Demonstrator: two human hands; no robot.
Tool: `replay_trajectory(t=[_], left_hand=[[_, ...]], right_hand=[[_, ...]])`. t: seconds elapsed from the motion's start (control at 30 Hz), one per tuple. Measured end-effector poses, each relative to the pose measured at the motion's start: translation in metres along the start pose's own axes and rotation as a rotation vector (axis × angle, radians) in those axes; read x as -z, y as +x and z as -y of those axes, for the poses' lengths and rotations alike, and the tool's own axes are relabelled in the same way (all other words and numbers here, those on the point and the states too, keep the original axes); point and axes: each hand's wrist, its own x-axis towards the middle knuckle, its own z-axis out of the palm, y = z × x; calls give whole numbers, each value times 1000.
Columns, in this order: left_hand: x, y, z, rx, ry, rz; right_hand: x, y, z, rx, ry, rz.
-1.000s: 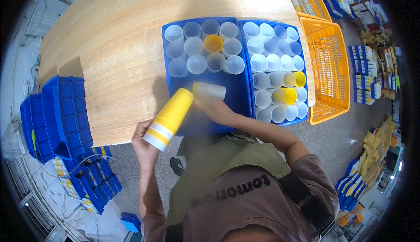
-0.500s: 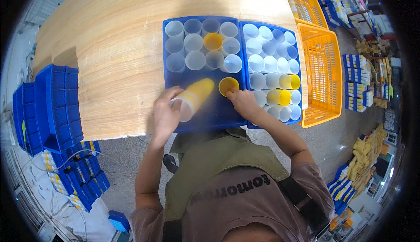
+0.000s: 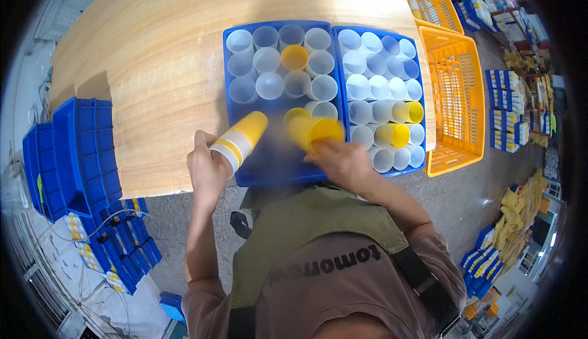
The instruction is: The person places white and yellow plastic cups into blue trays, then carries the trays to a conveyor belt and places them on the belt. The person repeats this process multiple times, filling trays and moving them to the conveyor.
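Note:
My left hand (image 3: 207, 166) is closed around the white end of a banded yellow-and-white stack of cups (image 3: 244, 135). It holds the stack slanted over the near left corner of the left blue tray (image 3: 229, 103). My right hand (image 3: 344, 162) grips a yellow cup (image 3: 323, 129), tilted and blurred by motion, above that tray's near right part. Just behind it shows another yellow shape, too smeared to tell apart. Frosted white cups (image 3: 269, 85) stand in rows in the tray's far part, with one yellow cup (image 3: 294, 57) among them.
A second blue tray (image 3: 339, 63) full of white and yellow cups adjoins on the right. Beyond the wooden table (image 3: 159, 82) stands an orange crate (image 3: 454, 100). Stacked blue bins (image 3: 92, 155) are at the left edge, with cup-filled trays (image 3: 116, 244) below them.
My left hand has drawn left and nearer to me with the cup stack. My right hand's yellow cup, upright before, is now tilted. A white cup at the right is now partly covered.

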Motion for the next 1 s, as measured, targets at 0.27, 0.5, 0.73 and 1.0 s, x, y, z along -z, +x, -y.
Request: replay_trajectory(t=[0.27, 0.5, 0.73, 1.0], left_hand=[[10, -8, -16, -119, -1, -211], [19, -40, -34, -150, 0, -25], [4, -49, -33, -324, 11, 99], [-57, -25, -3, -335, -10, 117]], right_hand=[[-88, 59, 6, -64, -15, 283], [-40, 31, 40, 219, 199, 79], [-26, -9, 20, -57, 247, 242], [-38, -52, -37, -363, -115, 14]])
